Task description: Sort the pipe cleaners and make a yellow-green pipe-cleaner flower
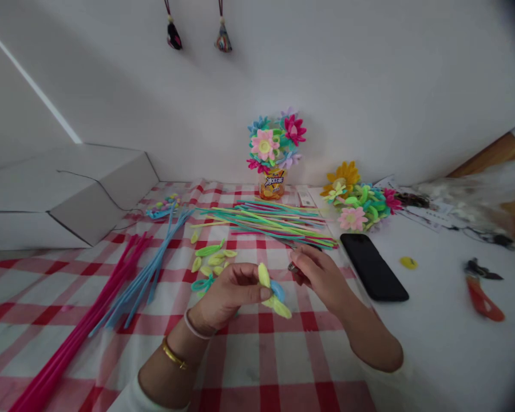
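Observation:
My left hand [236,292] is closed, thumb and fingers pinching a partly made pipe-cleaner flower [278,292] with pale yellow petals and a light blue centre. To its right, my right hand [316,272] is closed around a dark metal tool [292,268], mostly hidden by the fingers, so its exact kind is unclear. The two hands are apart. Behind my left hand, several loose yellow pipe-cleaner petals [217,259] lie on the cloth, with a teal looped piece [203,283] near them.
A bundle of mixed pipe cleaners [270,220] lies beyond my hands; pink [92,315] and blue ones [148,274] are left. Flowers stand in a labelled container [272,184], others [360,200] lie right. A phone [372,267], orange-handled cutters [483,294] and a white box [68,189] surround the space.

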The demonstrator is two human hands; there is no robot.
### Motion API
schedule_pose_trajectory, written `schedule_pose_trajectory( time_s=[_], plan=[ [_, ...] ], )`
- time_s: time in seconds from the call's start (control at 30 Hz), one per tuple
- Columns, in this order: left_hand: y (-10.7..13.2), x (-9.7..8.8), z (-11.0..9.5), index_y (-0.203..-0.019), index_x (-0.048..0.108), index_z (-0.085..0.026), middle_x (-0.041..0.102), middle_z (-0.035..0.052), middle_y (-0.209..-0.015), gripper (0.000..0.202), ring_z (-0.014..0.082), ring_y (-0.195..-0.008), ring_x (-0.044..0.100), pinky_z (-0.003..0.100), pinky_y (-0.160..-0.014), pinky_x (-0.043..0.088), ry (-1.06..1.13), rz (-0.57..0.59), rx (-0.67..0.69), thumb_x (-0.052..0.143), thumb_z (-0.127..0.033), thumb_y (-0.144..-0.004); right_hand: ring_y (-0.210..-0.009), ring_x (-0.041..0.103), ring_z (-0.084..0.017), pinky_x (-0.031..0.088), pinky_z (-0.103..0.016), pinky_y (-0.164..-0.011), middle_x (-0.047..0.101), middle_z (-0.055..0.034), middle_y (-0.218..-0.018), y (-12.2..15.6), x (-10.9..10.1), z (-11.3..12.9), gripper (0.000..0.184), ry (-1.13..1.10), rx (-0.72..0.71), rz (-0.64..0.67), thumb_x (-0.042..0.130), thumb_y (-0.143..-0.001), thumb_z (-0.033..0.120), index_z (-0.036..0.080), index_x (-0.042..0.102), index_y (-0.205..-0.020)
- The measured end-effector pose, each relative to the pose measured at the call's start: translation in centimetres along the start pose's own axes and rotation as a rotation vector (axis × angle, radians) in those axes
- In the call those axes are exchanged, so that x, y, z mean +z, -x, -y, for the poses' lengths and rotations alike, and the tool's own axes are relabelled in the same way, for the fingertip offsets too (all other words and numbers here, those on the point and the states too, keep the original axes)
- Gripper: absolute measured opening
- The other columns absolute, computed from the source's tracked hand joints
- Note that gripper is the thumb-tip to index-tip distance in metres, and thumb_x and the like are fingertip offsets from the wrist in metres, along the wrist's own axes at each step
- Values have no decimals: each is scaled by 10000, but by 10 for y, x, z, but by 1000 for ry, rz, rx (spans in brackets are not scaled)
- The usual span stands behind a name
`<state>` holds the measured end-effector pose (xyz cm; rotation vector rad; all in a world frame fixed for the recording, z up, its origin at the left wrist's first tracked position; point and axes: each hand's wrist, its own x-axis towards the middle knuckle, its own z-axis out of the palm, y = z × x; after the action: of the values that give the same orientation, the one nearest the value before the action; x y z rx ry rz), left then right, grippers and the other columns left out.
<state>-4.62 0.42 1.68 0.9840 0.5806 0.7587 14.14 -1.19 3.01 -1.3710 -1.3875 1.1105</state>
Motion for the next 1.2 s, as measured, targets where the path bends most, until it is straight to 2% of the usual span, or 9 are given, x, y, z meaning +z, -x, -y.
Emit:
schedule_pose_trajectory(
  time_s=[0.4, 1.2],
  plan=[
    [0, -1, 1, -692, 688, -117, 685, 40, -669, 196, 130, -603, 594, 260, -634, 459, -9, -1, -15, 787, -225, -562, -508, 439, -99, 331, -231, -503, 475, 51, -529, -1, 0, -5, 163, 36, -64, -39, 427, -791, 208, 202, 451, -630],
    [0, 0, 1, -699, 691, -117, 683, 38, -677, 164, 121, -608, 589, 248, -637, 457, -10, 40, -28, 770, -211, -591, -502, 438, -94, 329, -224, -493, 471, 49, -531, 0, 1, -4, 176, 33, -57, -40, 423, -800, 203, 198, 454, -627]
  ],
)
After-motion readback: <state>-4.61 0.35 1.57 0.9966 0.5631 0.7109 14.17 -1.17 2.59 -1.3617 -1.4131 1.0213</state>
